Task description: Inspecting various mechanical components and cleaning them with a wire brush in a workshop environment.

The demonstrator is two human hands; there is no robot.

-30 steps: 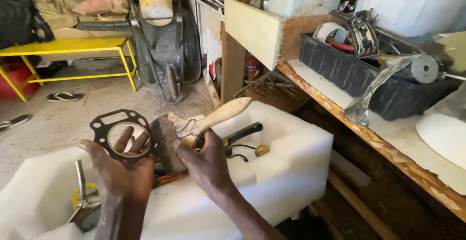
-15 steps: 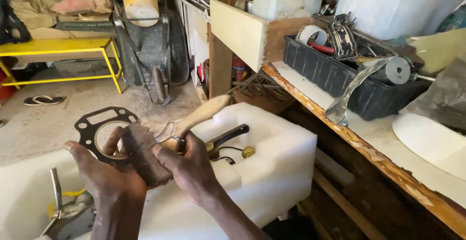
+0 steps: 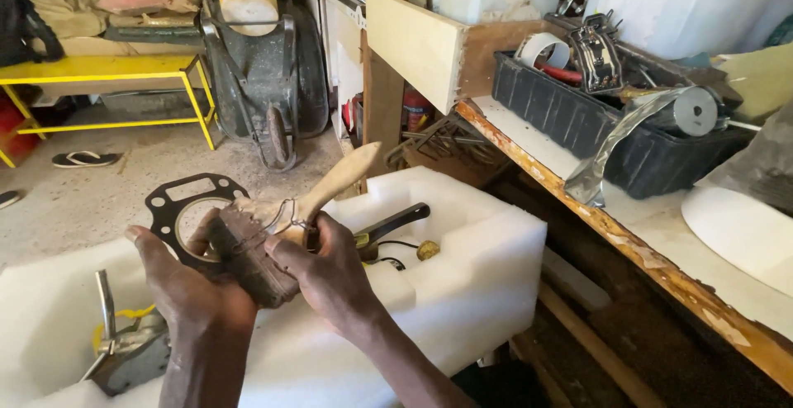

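Both hands meet over a white foam block (image 3: 462, 276) at the near centre. The left hand (image 3: 186, 280) cups the dirty bristle head of a paintbrush (image 3: 273, 230) — fingers curled under it. The right hand (image 3: 326, 272) pinches a thin wire loop (image 3: 285, 214) at the brush's ferrule. A black gasket (image 3: 178, 197) sits just behind the left hand's fingers — whether it is held, I cannot tell.

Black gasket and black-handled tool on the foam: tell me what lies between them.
Head view: between the black gasket and black-handled tool, both hands, left hand and right hand, hold a worn paintbrush.
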